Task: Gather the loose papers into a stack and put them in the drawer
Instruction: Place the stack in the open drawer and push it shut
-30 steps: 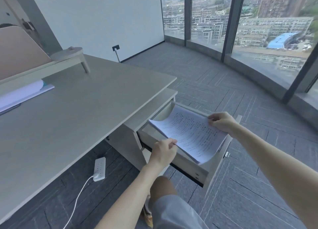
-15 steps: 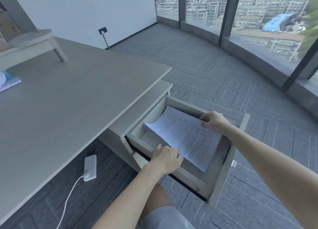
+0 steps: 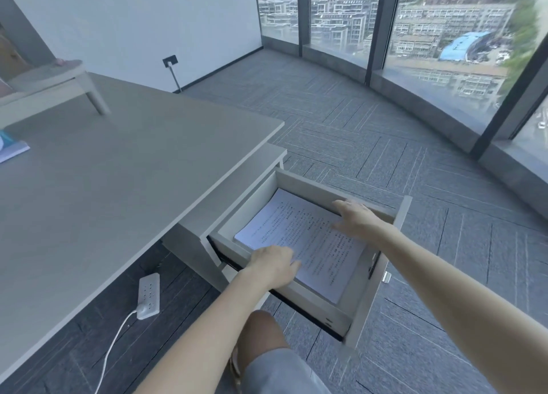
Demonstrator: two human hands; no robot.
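Your left hand (image 3: 274, 264) is resting over the near edge of the paper stack (image 3: 302, 239), fingers loosely spread and lying flat against the sheets rather than pinching them. Your right hand (image 3: 357, 220) is hovering at the far side of the same stack, fingers splayed apart and gripping nothing, its fingertips reaching toward the drawer's far wall.

Taking things by size: the grey desk (image 3: 103, 168) is filling the left half of the view. The carpeted floor (image 3: 370, 132) is stretching away to the curved windows (image 3: 444, 38), which are looking out on city buildings. The drawer (image 3: 382, 263) is standing pulled fully out from under the desk edge, and the stack is lying flat on its bottom, printed side up, turned slightly askew to the drawer walls. A low riser shelf (image 3: 53, 79) is sitting at the back of the desk. A white power strip (image 3: 149, 295) is lying on the floor under the desk with its cable trailing toward you. A booklet corner (image 3: 13, 150) is peeking in at the left edge.
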